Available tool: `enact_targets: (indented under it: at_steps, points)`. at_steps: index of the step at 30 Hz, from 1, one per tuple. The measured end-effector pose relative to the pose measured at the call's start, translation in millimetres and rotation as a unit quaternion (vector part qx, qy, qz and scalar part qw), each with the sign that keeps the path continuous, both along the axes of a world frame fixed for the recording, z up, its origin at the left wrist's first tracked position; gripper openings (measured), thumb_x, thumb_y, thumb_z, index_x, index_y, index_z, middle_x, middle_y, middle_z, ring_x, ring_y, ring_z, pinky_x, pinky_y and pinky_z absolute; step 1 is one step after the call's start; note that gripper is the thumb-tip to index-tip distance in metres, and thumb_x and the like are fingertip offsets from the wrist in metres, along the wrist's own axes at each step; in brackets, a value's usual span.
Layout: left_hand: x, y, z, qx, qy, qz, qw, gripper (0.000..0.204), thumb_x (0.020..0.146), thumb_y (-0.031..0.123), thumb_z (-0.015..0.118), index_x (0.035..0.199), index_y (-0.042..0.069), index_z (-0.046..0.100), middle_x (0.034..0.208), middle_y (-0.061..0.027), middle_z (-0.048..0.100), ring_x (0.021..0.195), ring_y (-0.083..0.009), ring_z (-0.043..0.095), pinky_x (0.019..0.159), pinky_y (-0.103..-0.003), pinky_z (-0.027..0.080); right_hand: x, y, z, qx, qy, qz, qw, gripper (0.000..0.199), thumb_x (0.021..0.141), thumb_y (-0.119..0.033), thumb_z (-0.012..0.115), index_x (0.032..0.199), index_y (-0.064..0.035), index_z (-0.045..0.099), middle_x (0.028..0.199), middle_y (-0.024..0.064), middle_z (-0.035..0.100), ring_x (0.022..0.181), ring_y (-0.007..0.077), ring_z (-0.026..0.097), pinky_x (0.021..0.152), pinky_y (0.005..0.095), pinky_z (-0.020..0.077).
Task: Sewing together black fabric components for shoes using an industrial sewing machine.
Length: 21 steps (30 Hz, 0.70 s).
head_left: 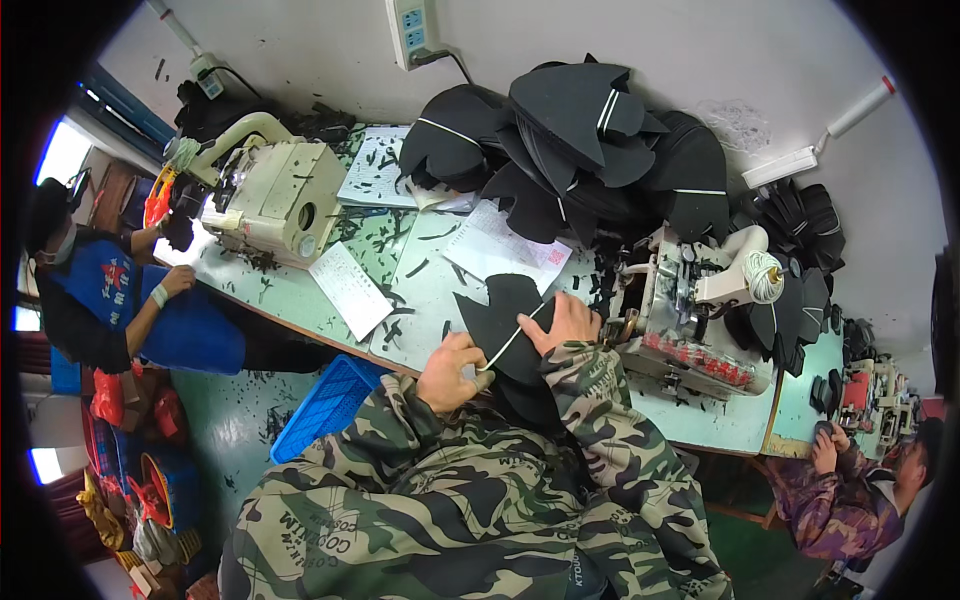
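Observation:
A bundle of black flat cut pieces (pixel 500 310), with a pointed corner and a rounded lobe, is held at the table's front edge close to my body. Across it a white band (pixel 508 343) runs slantwise between my two hands. My left hand (pixel 450 374) is closed, its thumb and fingers pinching the band's lower end at the bundle's left edge. On the other side, my right hand (pixel 566 324) grips the bundle's right edge, its thumb lying near the band's upper end. The fingertips under the bundle are hidden.
Banded black bundles (pixel 570 120) are heaped against the wall. A sewing machine (pixel 690 320) stands close on the right, another machine (pixel 275 200) at the left. Papers (pixel 352 290) and black scraps litter the table. A blue basket (pixel 325 405) sits lower left. Co-workers (pixel 90 280) are on both sides.

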<state>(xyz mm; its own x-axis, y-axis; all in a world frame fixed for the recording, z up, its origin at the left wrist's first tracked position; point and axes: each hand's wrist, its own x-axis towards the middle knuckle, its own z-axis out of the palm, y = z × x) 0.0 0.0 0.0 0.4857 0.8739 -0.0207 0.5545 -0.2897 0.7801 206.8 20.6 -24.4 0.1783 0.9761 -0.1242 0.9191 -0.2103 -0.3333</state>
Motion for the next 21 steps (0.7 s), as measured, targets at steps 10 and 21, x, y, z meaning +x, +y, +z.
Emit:
enact_targets:
  at_steps: [10,21]
  points:
    - [1,-6,-2,-0.017,-0.014,-0.021,1.000,0.014,0.069,0.012,0.068,0.073,0.006,0.057,0.072,-0.0121,0.053,0.084,-0.0310,0.047,0.071,-0.039,0.040,15,-1,-8,0.151,0.052,0.127,0.979,0.063,0.074,-0.057,0.057,0.104,-0.0023,0.059,0.105,0.0092,0.057,0.103,0.0309,0.049,0.089,0.0444,0.0337]
    - [2,-2,3,-0.049,-0.009,-0.046,0.998,0.013,0.070,0.013,0.067,0.073,0.005,0.057,0.069,-0.0118,0.054,0.081,-0.0320,0.048,0.069,-0.039,0.041,8,23,-24,0.205,0.070,0.145,0.965,0.064,0.073,-0.055,0.060,0.095,0.0045,0.060,0.077,0.0154,0.060,0.088,0.0281,0.052,0.086,0.0431,0.0333]
